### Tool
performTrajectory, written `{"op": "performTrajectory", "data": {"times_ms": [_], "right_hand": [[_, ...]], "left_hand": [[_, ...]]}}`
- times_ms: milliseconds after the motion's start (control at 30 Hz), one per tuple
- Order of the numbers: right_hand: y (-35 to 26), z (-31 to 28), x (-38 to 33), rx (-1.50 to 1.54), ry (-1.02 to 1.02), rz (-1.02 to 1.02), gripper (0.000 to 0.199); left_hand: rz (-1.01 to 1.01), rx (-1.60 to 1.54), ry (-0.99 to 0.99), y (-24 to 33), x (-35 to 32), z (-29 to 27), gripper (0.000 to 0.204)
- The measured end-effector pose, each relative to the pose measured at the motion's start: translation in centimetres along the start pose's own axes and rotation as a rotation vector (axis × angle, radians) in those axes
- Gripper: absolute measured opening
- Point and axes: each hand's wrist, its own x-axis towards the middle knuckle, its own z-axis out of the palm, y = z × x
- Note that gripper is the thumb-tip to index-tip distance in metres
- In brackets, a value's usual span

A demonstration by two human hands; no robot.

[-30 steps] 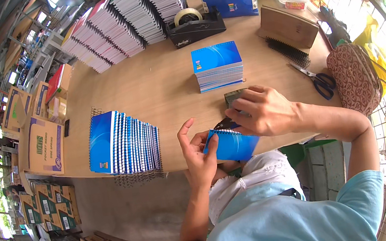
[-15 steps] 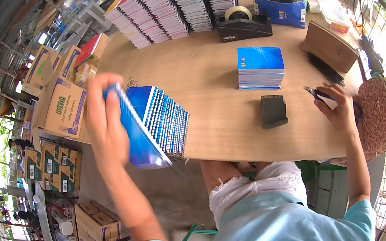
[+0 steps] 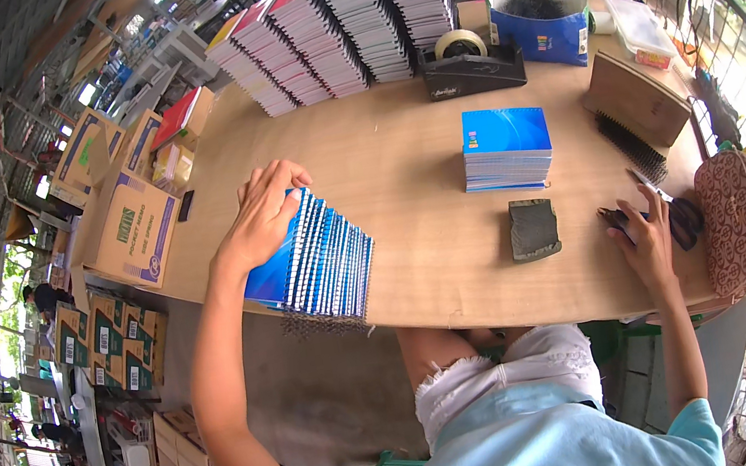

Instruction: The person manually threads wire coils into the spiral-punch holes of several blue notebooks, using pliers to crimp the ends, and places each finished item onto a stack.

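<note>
My left hand (image 3: 264,219) curls its fingers over the far end of a blue spiral notebook (image 3: 274,276), which leans against the left side of a tight row of blue-and-white spiral-bound notebooks (image 3: 328,259). Coiled dark wire ends stick out beneath the row at the table's front edge. On the right, my right hand (image 3: 649,238) is closed around small dark-handled pliers (image 3: 612,216), largely hidden by the fingers. Just beside it lie scissors with black handles (image 3: 686,222). A squared-off stack of blue notebooks (image 3: 506,148) and a dark block (image 3: 533,229) sit between my hands.
Tall stacks of coloured notebooks (image 3: 318,37) line the back. Beside them stand a tape dispenser (image 3: 474,71) and a blue container (image 3: 546,30). A brown board (image 3: 635,99), dark wire coils (image 3: 629,144) and a patterned pouch (image 3: 737,219) occupy the right side; cartons (image 3: 134,232) are at left.
My left hand has brought the raised blue notebook down against the row's left side. My right hand has moved slightly down and toward me, beside the now visible scissors.
</note>
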Motion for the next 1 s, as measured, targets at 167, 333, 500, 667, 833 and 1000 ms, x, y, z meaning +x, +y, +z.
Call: {"op": "performTrajectory", "data": {"times_ms": [167, 333, 500, 667, 833, 1000], "right_hand": [[-7.8, -1.0, 1.8, 0.506, -0.344, -0.048, 0.061], [-7.1, 3.5, 1.0, 0.486, -0.351, -0.112, 0.048], [-4.4, 0.8, 2.5, 0.339, -0.28, -0.182, 0.044], [2.8, 2.3, 6.1, 0.162, -0.017, 0.121, 0.029], [7.0, 6.5, 9.8, -0.165, 0.053, 0.214, 0.015], [9.7, 8.7, 10.3, -0.251, -0.055, 0.143, 0.016]], "left_hand": [[0.125, 0.404, 0.415, 4.4, -2.5, -2.4, 0.042], [0.307, -0.628, 0.708, 16.5, -1.2, 2.6, 0.044], [-0.173, -0.884, 0.419, 11.7, 10.4, 15.4, 0.063], [-0.432, -0.736, 0.229, 8.8, 21.1, 19.9, 0.052], [-0.422, -0.79, 0.006, 5.7, 23.6, 20.9, 0.031], [-0.422, -0.841, 0.195, 6.3, 22.2, 20.0, 0.029]]}}
